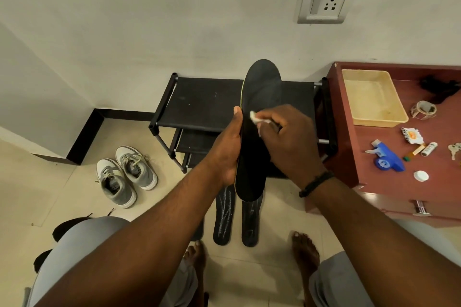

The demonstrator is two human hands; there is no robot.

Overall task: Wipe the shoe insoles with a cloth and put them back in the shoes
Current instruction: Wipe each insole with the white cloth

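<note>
A long black insole point(260, 92) with a yellow-green edge stands upright in the middle of the view. My left hand point(229, 149) grips it along its left side, thumb up the edge. My right hand point(289, 137) pinches a small white cloth point(255, 117) and presses it against the face of the insole. Two more black insoles point(224, 217) lie flat on the floor tiles below, side by side, and part of another dark one shows behind my left forearm. A pair of grey and white sneakers point(127, 174) stands on the floor to the left.
A black shoe rack point(199, 102) stands against the wall behind the insole. At the right is a red-brown cabinet point(374, 147) bearing a beige tray point(374, 97), a blue spray head point(386, 157), tape, keys and small items. My bare feet point(304, 252) are on the tiles. Dark shoes lie at lower left.
</note>
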